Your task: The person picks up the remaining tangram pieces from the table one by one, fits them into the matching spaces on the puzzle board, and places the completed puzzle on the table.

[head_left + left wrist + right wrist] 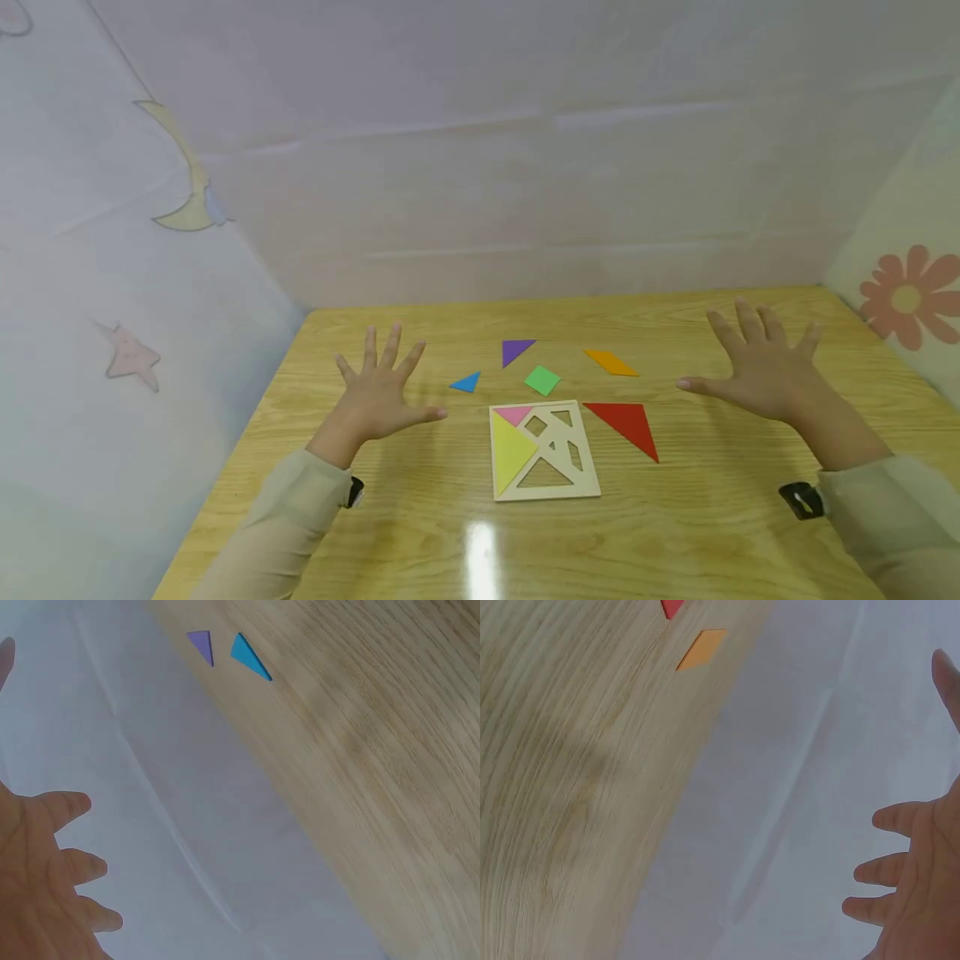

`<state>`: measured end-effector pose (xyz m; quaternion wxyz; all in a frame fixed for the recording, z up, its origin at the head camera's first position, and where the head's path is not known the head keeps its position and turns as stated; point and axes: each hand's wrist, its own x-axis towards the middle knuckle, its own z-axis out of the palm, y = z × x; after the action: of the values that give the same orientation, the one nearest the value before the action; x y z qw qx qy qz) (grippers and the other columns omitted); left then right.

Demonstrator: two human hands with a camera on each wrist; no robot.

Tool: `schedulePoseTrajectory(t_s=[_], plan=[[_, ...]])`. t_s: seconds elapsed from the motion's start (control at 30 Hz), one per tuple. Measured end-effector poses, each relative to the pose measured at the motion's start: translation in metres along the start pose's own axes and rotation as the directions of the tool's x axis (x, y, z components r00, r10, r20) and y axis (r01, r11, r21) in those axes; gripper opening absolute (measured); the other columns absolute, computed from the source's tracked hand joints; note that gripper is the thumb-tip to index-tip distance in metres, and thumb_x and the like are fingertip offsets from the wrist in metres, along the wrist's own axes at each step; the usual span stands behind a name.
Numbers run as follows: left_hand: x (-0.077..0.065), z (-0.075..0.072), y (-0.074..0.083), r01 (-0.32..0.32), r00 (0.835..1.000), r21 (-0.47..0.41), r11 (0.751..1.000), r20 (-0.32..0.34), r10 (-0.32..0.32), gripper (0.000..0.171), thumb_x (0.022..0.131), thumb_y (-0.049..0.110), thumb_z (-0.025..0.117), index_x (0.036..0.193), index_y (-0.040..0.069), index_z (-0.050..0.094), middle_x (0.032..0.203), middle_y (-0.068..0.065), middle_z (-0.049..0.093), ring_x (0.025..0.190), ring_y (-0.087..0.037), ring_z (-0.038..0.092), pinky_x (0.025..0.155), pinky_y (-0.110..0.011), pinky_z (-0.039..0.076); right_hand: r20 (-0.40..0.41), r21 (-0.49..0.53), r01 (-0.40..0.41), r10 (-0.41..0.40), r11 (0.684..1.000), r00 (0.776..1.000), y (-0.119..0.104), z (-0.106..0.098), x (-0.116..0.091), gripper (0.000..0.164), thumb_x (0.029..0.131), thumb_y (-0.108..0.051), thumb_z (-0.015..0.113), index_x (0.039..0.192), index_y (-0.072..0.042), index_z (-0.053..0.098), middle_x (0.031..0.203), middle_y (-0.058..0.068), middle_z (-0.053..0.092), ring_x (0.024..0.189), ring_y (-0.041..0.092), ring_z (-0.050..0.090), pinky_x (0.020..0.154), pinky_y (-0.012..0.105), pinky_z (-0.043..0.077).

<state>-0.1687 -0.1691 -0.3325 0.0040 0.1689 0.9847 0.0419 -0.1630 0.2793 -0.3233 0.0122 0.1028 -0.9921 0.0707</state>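
A pale tangram tray lies mid-table with a yellow triangle and a pink triangle in its left part; its other cutouts show wood through them. Around it lie a blue triangle, a purple triangle, a green square, an orange parallelogram and a large red triangle. My left hand is spread wide left of the tray, nearest the blue triangle, holding nothing. Off to the right, my right hand has its fingers splayed, its thumb pointing toward the red triangle.
The wooden table meets a pale covered wall at its back edge. Side panels carry a moon and star at left and a red flower at right. Dark bands sit at both wrists.
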Motion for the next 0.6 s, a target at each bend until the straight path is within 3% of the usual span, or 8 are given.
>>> schedulePoseTrajectory(t_s=[0.37,0.6], plan=[[-0.004,0.006,0.005,-0.021,1.0,-0.003,1.0,0.019,0.021,0.096,0.063,0.078,0.04,0.139,0.025,0.016,0.143,-0.01,-0.01,0.121,-0.037,-0.023,0.079,-0.073,-0.005,0.0,0.007,0.023,-0.023,1.0,1.0,-0.005,0.009,-0.001,0.101,0.071,-0.066,0.048,0.139,-0.005,0.004,0.135,0.034,-0.001,0.12,0.049,-0.011,0.074,0.067,-0.023],[-0.007,0.012,0.004,-0.034,0.999,-0.023,0.999,0.025,0.034,0.098,0.063,0.078,0.039,0.139,0.025,0.009,0.142,-0.008,-0.014,0.121,-0.036,-0.024,0.079,-0.072,-0.008,-0.007,0.009,0.036,-0.036,0.999,0.999,-0.005,0.015,-0.003,0.102,0.071,-0.065,0.049,0.138,-0.004,0.004,0.135,0.033,-0.002,0.121,0.048,-0.011,0.075,0.069,-0.02]])
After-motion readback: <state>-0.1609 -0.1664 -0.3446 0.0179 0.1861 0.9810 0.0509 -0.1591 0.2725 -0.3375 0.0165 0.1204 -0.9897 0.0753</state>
